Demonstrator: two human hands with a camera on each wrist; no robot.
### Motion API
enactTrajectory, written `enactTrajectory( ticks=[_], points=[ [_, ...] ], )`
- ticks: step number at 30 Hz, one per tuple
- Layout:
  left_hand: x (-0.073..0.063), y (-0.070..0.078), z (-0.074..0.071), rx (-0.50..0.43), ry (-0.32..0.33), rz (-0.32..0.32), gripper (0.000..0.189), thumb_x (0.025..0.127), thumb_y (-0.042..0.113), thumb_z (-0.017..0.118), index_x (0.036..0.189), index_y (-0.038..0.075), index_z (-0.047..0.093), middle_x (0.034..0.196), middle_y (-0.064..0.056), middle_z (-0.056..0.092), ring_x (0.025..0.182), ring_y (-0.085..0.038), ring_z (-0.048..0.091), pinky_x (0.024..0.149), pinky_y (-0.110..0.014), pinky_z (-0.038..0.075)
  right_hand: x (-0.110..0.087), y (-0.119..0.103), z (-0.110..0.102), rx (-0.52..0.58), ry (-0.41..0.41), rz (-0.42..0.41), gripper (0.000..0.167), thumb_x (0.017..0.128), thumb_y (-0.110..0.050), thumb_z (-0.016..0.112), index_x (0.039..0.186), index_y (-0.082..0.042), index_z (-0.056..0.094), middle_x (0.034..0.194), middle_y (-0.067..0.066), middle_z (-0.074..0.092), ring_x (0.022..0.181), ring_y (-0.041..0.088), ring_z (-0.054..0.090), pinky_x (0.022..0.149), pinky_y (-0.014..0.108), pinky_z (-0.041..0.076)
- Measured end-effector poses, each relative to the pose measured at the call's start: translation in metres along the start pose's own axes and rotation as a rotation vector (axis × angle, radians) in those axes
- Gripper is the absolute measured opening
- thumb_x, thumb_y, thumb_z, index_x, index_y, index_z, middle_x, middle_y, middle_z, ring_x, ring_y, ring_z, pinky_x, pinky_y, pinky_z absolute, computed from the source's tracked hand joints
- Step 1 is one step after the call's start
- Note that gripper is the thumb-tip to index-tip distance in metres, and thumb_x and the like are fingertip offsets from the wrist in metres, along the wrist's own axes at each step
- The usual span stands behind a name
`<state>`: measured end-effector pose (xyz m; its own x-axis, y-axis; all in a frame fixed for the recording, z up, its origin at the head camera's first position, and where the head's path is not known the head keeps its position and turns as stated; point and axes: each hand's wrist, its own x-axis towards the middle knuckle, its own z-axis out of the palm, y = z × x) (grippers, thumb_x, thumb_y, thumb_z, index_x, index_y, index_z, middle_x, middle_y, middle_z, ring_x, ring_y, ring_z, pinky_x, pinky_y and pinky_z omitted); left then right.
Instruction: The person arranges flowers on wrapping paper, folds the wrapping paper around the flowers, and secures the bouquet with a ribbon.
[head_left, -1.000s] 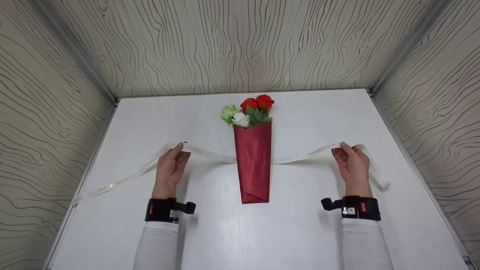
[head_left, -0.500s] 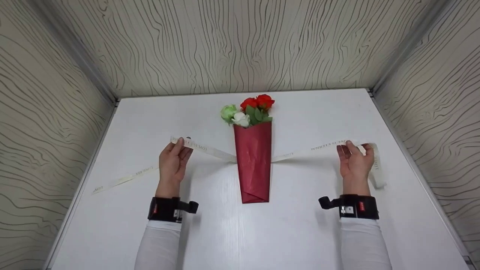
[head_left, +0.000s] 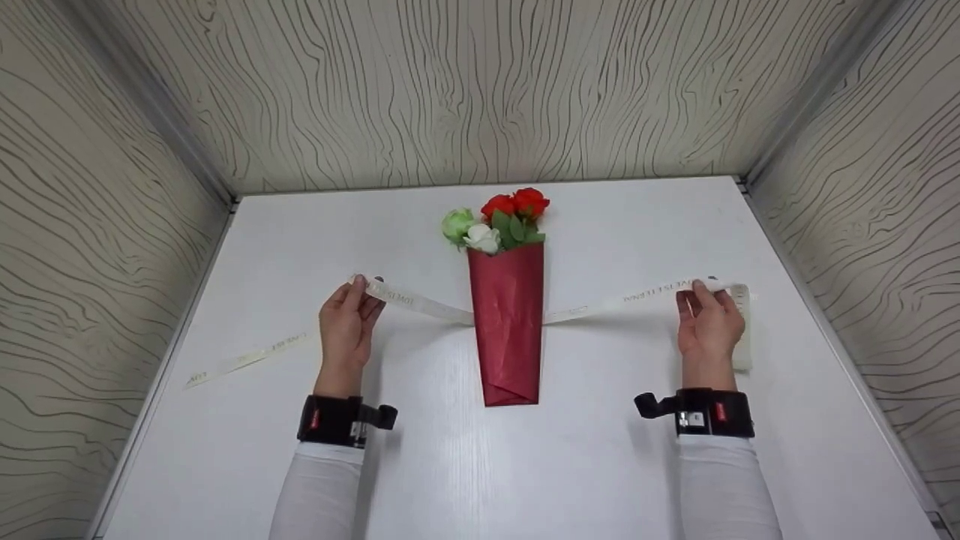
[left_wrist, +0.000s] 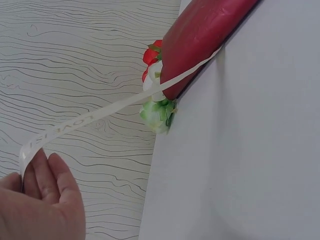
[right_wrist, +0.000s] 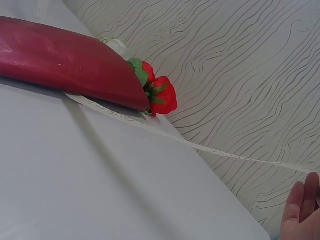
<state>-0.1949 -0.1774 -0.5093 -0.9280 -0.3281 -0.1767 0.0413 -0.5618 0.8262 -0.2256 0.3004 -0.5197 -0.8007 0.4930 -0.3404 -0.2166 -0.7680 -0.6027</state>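
Note:
A bouquet in dark red wrapping paper point(head_left: 507, 322) lies on the white table, with red roses point(head_left: 529, 203), a white rose point(head_left: 482, 238) and a green flower point(head_left: 457, 225) at its top. A cream printed ribbon point(head_left: 401, 298) passes beneath the wrapping, its middle hidden there. My left hand point(head_left: 345, 326) pinches the ribbon between thumb and fingers on the left, raised above the table. On the right, my right hand point(head_left: 709, 322) pinches the other side, and a loose end point(head_left: 742, 337) hangs down beyond it. Both sides of the ribbon slope down to the bouquet.
The ribbon's left tail point(head_left: 259, 358) trails across the white table point(head_left: 450, 472). Wood-grain patterned panels point(head_left: 480, 90) rise behind the table and along both sides. Each wrist wears a black strap point(head_left: 330, 420) with a small camera arm.
Both hands have shifted slightly; the left rose a little and moved right. The ribbon's left tail has drawn in from the table's left edge, and the right end now hangs straighter.

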Motion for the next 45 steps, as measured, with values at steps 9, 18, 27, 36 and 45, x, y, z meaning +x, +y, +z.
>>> enactTrajectory(
  ticks=[9,18,27,36,45],
  points=[
    [-0.003,0.000,0.002,0.009,-0.010,-0.013,0.038,0.084,0.024,0.060,0.104,-0.007,0.052,0.104,-0.020,0.060,0.103,-0.032,0.054,0.083,-0.037,0.044,-0.001,0.000,0.003,0.119,-0.024,0.077,0.025,0.075,0.005,0.066,0.095,0.005,0.051,0.084,0.013,0.055,0.075,0.023,0.056,0.089,0.034,0.040],
    [-0.002,0.001,0.000,0.012,0.011,0.003,0.036,0.083,0.023,0.062,0.100,-0.007,0.054,0.099,-0.018,0.062,0.096,-0.029,0.058,0.083,-0.038,0.045,-0.006,-0.004,0.005,0.009,0.033,-0.158,0.033,0.077,0.001,0.065,0.104,-0.004,0.048,0.103,0.012,0.051,0.077,0.023,0.055,0.076,0.034,0.046],
    [-0.003,0.002,0.004,0.057,0.041,0.071,0.034,0.083,0.018,0.063,0.102,-0.009,0.054,0.096,-0.018,0.063,0.090,-0.027,0.061,0.081,-0.038,0.046,-0.013,-0.001,0.011,-0.206,0.014,-0.328,0.021,0.079,-0.008,0.065,0.097,0.004,0.063,0.099,0.017,0.055,0.083,0.023,0.058,0.079,0.034,0.046],
    [-0.014,0.008,0.029,0.268,-0.070,0.294,0.029,0.086,0.017,0.059,0.097,-0.010,0.056,0.091,-0.019,0.064,0.085,-0.030,0.062,0.076,-0.038,0.048,-0.033,0.000,0.038,-0.434,-0.134,-0.451,0.021,0.078,-0.003,0.065,0.098,0.003,0.062,0.087,0.016,0.054,0.083,0.023,0.059,0.076,0.033,0.048],
    [-0.033,0.022,0.072,0.401,-0.193,0.433,0.019,0.089,0.009,0.051,0.094,-0.008,0.056,0.085,-0.023,0.060,0.080,-0.033,0.060,0.073,-0.038,0.049,-0.062,0.015,0.072,-0.527,-0.470,-0.447,0.059,0.076,0.009,0.063,0.126,-0.017,0.046,0.092,0.022,0.054,0.086,0.035,0.057,0.074,0.035,0.049]
  ],
)
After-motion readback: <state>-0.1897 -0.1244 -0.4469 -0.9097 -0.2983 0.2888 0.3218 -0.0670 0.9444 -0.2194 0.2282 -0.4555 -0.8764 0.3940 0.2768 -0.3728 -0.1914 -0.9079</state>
